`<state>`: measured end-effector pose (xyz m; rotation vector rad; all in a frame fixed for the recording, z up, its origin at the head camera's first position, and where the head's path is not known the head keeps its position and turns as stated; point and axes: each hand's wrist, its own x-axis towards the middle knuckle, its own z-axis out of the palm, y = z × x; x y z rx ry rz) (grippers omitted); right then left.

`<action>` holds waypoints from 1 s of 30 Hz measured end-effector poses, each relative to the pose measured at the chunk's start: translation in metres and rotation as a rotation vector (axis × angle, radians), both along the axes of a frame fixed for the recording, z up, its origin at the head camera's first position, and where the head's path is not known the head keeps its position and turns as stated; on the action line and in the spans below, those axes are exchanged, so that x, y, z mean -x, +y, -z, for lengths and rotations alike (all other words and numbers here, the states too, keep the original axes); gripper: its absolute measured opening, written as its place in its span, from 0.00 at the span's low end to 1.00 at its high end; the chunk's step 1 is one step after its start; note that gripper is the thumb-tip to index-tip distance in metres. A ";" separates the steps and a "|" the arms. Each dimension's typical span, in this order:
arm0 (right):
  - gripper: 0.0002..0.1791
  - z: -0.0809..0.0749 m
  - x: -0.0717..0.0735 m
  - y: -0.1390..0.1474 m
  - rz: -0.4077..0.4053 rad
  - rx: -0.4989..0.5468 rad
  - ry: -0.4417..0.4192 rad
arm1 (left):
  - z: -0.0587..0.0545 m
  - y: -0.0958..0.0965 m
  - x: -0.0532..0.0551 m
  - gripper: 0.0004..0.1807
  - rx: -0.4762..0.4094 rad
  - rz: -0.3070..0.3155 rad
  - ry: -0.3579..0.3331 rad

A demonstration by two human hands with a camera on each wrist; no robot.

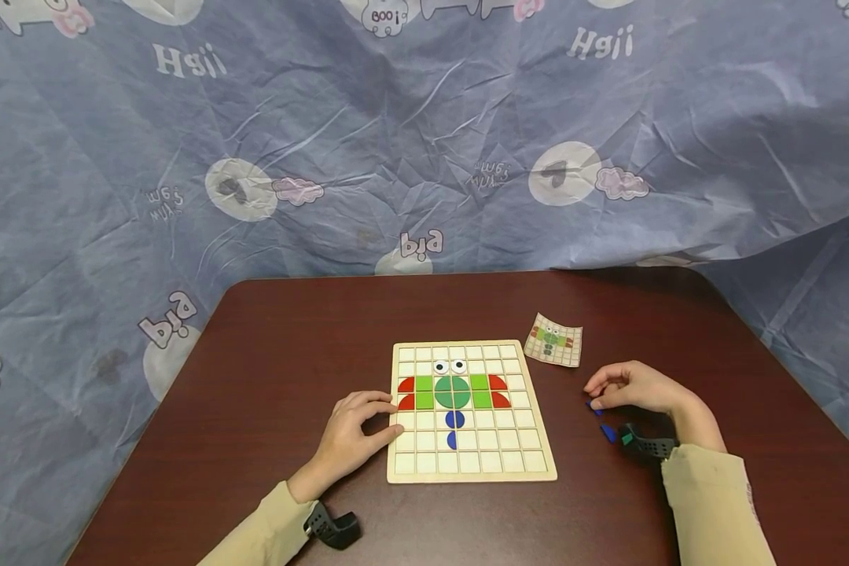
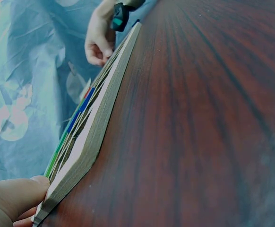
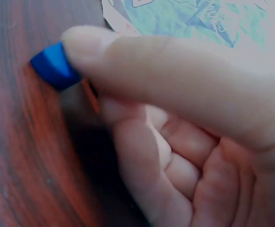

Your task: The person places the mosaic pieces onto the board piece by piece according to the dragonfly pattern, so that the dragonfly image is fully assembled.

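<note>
A light wooden grid board (image 1: 474, 464) lies on the table, with flat red, green and blue pieces and two eye pieces arranged on it. At the board's left edge rests my left hand (image 1: 357, 428), its thumb (image 2: 26, 189) and a fingertip touching the rim. To the right of the board, my right hand (image 1: 640, 387) pinches a small blue quarter-circle piece (image 3: 55, 66) low over the table, thumb on it and the other fingers curled. Part of this piece is hidden behind the thumb. Another blue piece (image 1: 608, 433) lies on the table just nearer, below that hand.
A small patterned card (image 1: 553, 340) with a matching grid picture lies by the board's top right corner. The dark red-brown table (image 1: 311, 330) ends at a hanging blue printed cloth (image 1: 368, 157). Both wrists wear black straps.
</note>
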<state>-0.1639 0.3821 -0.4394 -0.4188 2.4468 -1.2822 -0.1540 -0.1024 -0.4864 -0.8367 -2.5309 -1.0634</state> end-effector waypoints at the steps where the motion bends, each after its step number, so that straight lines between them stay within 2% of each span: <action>1: 0.14 0.000 0.000 0.000 0.010 -0.008 0.003 | 0.000 0.000 0.000 0.14 -0.001 0.000 0.001; 8: 0.17 -0.002 0.000 -0.004 0.021 -0.007 0.006 | 0.000 0.001 -0.001 0.14 -0.006 0.002 0.030; 17: 0.15 -0.002 0.001 -0.007 0.033 0.003 -0.015 | -0.002 0.001 -0.002 0.14 -0.010 0.001 0.012; 25: 0.15 -0.002 0.001 -0.008 0.095 -0.015 -0.023 | -0.003 0.001 -0.002 0.14 -0.003 0.003 0.011; 30: 0.15 -0.003 0.001 -0.010 0.103 -0.032 -0.010 | -0.004 0.001 -0.002 0.15 -0.005 0.003 0.010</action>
